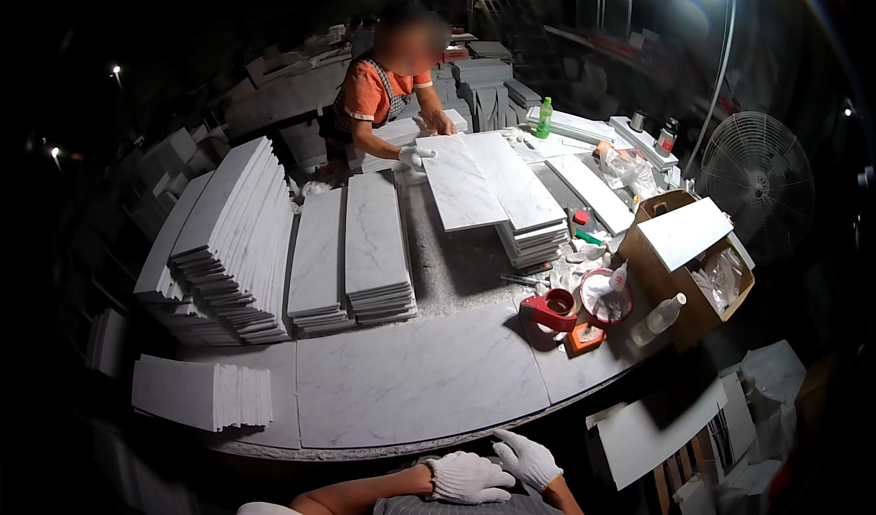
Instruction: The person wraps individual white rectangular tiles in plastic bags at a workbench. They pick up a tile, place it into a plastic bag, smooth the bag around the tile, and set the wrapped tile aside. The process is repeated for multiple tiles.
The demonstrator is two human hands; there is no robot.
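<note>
White marble: our front slab (420, 378) lies flat along the table's near edge (392, 454), room across it back to two tile stacks (376, 232). Our left hand (470, 478) and right hand (527, 460) sit close together below that edge; left fingers slightly spread, right extended, spacing unclear. One cardboard box (675, 287) holds clear plastic (725, 273); one red bowl (626, 312), white material (598, 290).

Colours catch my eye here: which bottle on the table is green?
The upright bottle on the far side, nearest the co-worker; the near bottle beside the brown box is whitish.
</note>
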